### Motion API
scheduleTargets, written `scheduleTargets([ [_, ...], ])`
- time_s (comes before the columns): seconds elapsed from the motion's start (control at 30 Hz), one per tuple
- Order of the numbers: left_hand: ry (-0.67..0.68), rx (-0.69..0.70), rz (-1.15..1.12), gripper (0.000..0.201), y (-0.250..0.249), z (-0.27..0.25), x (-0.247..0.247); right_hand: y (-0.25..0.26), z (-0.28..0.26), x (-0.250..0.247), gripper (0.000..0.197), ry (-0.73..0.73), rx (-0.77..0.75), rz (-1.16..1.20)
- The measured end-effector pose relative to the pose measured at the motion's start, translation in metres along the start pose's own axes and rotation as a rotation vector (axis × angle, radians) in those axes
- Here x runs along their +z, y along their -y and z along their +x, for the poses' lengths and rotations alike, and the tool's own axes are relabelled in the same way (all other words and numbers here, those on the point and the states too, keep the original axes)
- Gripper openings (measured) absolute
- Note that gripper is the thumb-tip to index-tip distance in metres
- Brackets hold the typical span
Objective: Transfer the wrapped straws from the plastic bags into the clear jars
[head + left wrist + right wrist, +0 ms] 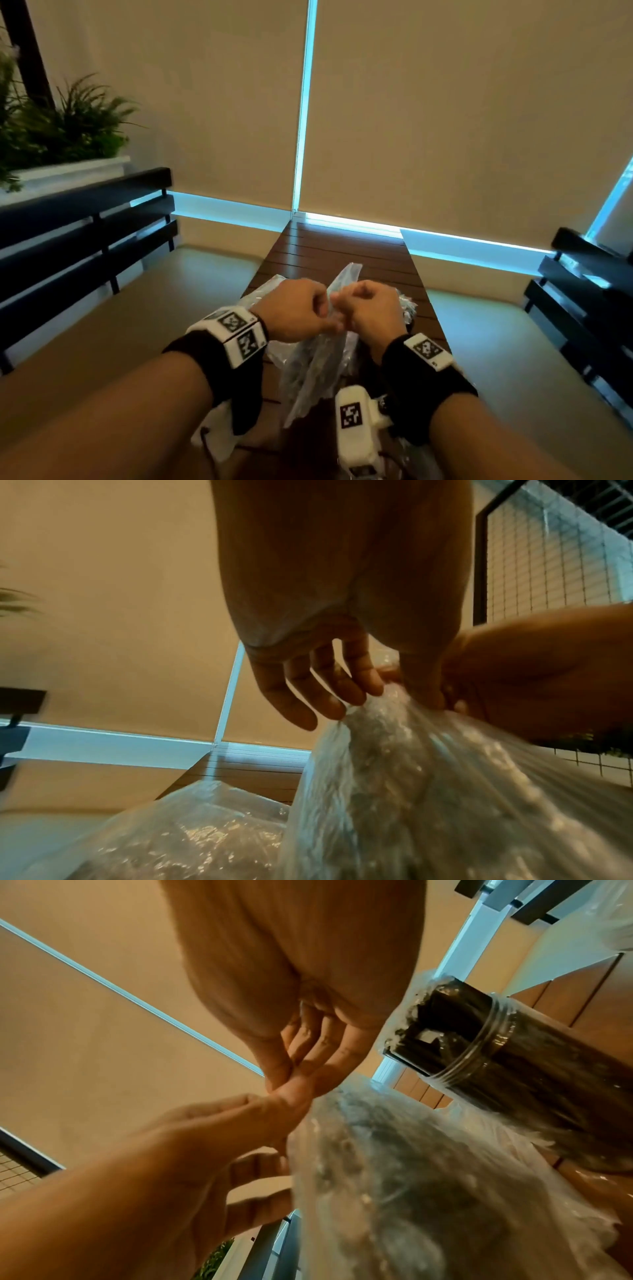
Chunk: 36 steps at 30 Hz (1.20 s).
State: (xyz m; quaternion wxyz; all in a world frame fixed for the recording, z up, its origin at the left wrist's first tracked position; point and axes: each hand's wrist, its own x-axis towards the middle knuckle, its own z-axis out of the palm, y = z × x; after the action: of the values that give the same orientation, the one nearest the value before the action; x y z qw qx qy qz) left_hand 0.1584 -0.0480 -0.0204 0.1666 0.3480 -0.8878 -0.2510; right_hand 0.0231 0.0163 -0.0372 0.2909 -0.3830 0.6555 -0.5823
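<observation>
Both hands meet over the slatted wooden bench (342,246), gripping the top of a clear plastic bag (318,363) that hangs below them. The left hand (294,310) pinches the bag's gathered neck with curled fingers (329,696); the right hand (371,308) pinches the same neck just beside it, knuckles nearly touching the left. The bag is packed with wrapped straws (394,1177), dark behind the crinkled film. A second plastic bag (192,831) lies on the bench below the left hand. To the right of the held bag a clear jar (514,1074) stands on the bench, its open mouth filled with dark straws. A potted plant (65,126) sits on a ledge far left.
</observation>
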Motion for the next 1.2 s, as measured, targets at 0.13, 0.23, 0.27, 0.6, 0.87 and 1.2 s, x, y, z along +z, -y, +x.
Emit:
scheduleTargets([
  [0.13,-0.04,-0.01,-0.011,0.028,-0.011,0.014,0.005,0.002,0.011,-0.003,0.037,-0.056,0.004,-0.062],
  [0.23,-0.035,-0.033,-0.028,0.027,-0.016,0.017,0.004,0.003,0.009,-0.007,0.027,-0.038,0.026,-0.014],
  [0.27,-0.045,-0.041,-0.031,0.029,-0.016,0.017,0.004,0.001,0.008,-0.007,0.022,-0.019,0.03,0.012],
  [0.6,-0.168,-0.016,0.018,0.02,-0.006,0.003,0.007,-0.002,-0.015,-0.003,0.01,0.088,0.067,0.191],
  [0.87,-0.263,-0.195,0.266,0.033,-0.002,-0.005,0.013,-0.007,-0.014,0.008,0.004,-0.1,-0.059,-0.26],
  [1.2,-0.385,-0.241,0.093,0.025,0.001,-0.022,0.011,0.003,-0.031,-0.011,0.017,-0.222,-0.481,-0.76],
])
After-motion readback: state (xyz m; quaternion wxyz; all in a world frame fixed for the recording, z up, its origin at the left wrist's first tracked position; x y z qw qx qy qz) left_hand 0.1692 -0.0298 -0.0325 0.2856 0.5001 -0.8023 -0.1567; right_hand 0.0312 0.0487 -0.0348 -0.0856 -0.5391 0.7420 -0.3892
